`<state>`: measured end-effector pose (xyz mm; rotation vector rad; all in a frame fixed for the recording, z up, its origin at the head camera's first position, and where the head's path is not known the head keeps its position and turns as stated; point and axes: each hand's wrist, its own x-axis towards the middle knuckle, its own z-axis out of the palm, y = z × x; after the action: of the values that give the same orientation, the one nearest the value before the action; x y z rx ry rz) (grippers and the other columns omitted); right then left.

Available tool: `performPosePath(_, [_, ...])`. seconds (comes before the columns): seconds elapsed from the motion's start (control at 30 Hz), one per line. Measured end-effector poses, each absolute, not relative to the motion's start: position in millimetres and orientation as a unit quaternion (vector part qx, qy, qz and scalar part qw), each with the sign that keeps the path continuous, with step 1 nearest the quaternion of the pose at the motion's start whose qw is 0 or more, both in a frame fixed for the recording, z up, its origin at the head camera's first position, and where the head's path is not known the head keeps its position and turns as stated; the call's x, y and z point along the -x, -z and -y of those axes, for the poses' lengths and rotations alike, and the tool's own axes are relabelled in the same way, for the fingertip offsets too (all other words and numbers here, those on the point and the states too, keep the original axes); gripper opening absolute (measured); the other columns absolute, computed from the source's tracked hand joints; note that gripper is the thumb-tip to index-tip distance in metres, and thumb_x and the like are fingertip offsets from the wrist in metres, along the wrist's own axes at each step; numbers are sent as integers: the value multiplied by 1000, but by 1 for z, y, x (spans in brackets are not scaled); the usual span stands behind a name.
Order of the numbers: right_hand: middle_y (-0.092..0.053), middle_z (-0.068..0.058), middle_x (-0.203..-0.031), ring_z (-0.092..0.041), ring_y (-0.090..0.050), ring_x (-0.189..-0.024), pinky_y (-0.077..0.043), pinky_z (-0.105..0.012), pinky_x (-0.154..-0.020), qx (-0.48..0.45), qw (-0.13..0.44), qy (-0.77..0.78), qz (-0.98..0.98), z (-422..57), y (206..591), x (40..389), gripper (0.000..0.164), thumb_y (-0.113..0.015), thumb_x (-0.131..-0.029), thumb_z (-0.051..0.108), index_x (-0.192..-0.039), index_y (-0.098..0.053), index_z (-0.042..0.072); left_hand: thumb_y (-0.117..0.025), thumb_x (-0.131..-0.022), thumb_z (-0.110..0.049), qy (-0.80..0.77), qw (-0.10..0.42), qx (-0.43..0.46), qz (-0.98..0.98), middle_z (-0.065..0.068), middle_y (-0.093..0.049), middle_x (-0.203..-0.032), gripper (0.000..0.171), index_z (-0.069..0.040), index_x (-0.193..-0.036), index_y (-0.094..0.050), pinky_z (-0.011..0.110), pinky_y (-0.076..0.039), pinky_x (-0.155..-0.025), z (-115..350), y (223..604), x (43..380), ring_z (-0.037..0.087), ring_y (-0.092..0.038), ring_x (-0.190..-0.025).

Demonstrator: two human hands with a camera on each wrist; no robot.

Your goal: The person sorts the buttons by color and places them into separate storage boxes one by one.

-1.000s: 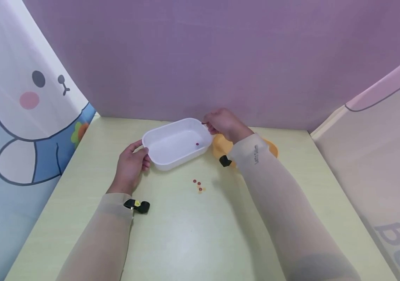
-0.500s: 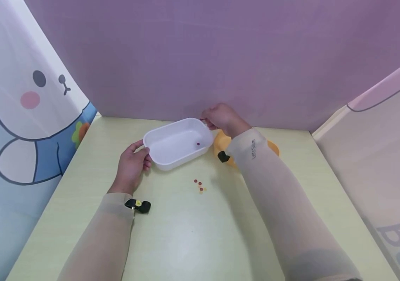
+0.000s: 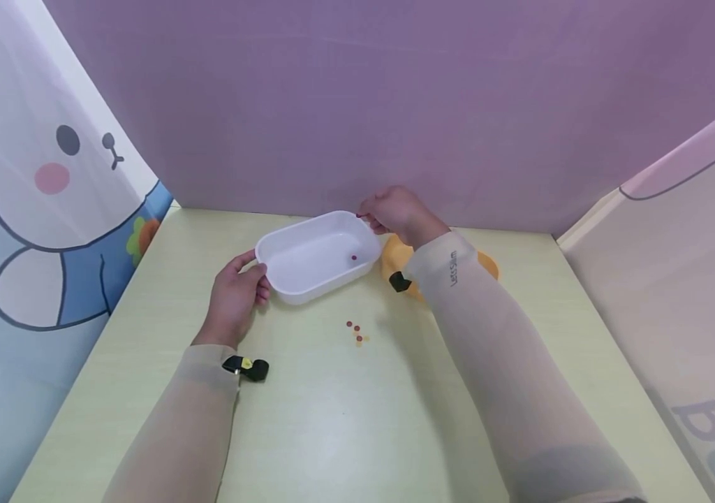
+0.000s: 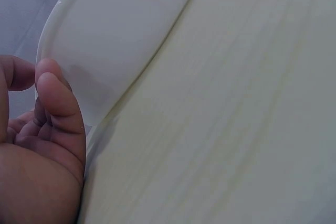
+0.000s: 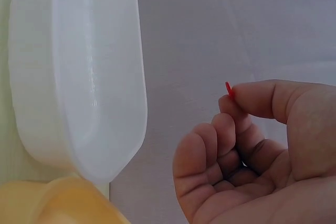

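Note:
A white oval plastic tub (image 3: 307,260) stands toward the back of the table. My left hand (image 3: 234,293) pinches the tub's left rim between thumb and fingers, as the left wrist view shows close up. Over the tub's right end, my right hand (image 3: 400,213) pinches a small flat red disc (image 5: 229,89) on edge between thumb and index finger; its other fingers are curled in. One dark red disc (image 3: 354,258) lies inside the tub. In front of the tub, several small red and yellow discs (image 3: 357,328) lie loose on the table.
An orange-yellow container (image 3: 395,257) stands right of the tub, partly hidden under my right forearm. A purple curtain (image 3: 357,105) rises behind the table's back edge. Printed cloth panels (image 3: 49,265) flank both sides.
My right hand has risen slightly above the tub's right end, still pinching the red disc. The left hand keeps its grip, and the tub and loose discs stay in place.

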<state>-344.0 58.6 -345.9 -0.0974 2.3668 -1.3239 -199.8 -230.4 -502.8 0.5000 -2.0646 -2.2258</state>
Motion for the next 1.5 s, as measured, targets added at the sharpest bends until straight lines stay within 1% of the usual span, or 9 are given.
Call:
performPosePath(0.07, [-66, -16, -112, -29, -64, -104, -62, -47, -112, 35, 213, 478, -851, -59, 346, 344, 22, -70, -111, 22, -102, -74, 2, -62, -116, -25, 723, 33, -163, 670, 8, -67, -100, 53, -19, -167, -52, 23, -61, -66, 231, 504, 200, 14, -66, -79])
performPosePath(0.17, [-63, -12, -105, -29, -63, -102, -62, -49, -113, 37, 212, 478, -852, -60, 348, 343, 25, -70, -111, 21, -94, -70, 3, -62, -116, -26, 724, 34, -162, 670, 8, -67, -101, 53, -20, -167, -52, 23, -61, -66, 231, 504, 200, 14, -66, -80])
performPosePath(0.2, [-63, -12, -104, -29, -63, -102, -62, -49, -113, 37, 211, 479, -851, -60, 348, 343, 26, -70, -111, 21, -91, -68, 5, -62, -116, -26, 724, 34, -162, 670, 8, -67, -101, 52, -20, -167, -52, 23, -61, -67, 232, 504, 199, 14, -66, -81])
performPosePath(0.37, [-62, -10, -102, -28, -63, -102, -63, -45, -108, 43, 208, 476, -853, -64, 350, 343, 29, -69, -112, 22, -86, -66, 7, -61, -116, -26, 723, 34, -160, 671, 8, -67, -101, 52, -20, -167, -52, 23, -61, -66, 231, 503, 199, 14, -65, -81])
performPosePath(0.5, [-62, -9, -103, -28, -63, -103, -63, -43, -105, 43, 210, 481, -850, -67, 352, 344, 27, -69, -112, 21, -90, -65, 6, -61, -116, -26, 721, 34, -160, 673, 8, -67, -101, 52, -20, -167, -52, 23, -61, -67, 231, 503, 199, 14, -65, -81])
performPosePath(0.67, [-64, -11, -105, -28, -63, -101, -63, -42, -100, 47, 218, 489, -843, -72, 355, 343, 24, -70, -111, 19, -100, -69, -2, -61, -117, -27, 716, 31, -162, 678, 9, -67, -104, 52, -21, -167, -52, 23, -61, -68, 230, 502, 199, 14, -66, -83])
performPosePath(0.83, [-67, -14, -109, -29, -66, -100, -65, -39, -95, 57, 216, 486, -845, -75, 355, 340, 22, -70, -112, 18, -106, -75, -2, -60, -117, -27, 716, 30, -163, 678, 10, -66, -105, 52, -20, -168, -51, 22, -61, -68, 230, 502, 199, 14, -65, -83])
performPosePath(1.3, [-70, -15, -107, -30, -69, -99, -67, -37, -91, 79, 222, 497, -835, -81, 353, 321, 16, -73, -108, 17, -104, -79, 2, -60, -117, -27, 717, 30, -172, 675, 9, -66, -104, 52, -22, -168, -51, 23, -61, -69, 231, 501, 200, 14, -65, -82])
performPosePath(1.5, [-71, -13, -102, -28, -70, -93, -68, -34, -86, 98, 221, 506, -828, -90, 362, 303, 16, -73, -108, 15, -103, -79, 1, -61, -117, -27, 715, 30, -169, 678, 8, -67, -103, 53, -22, -168, -51, 23, -61, -68, 232, 500, 199, 13, -66, -79])
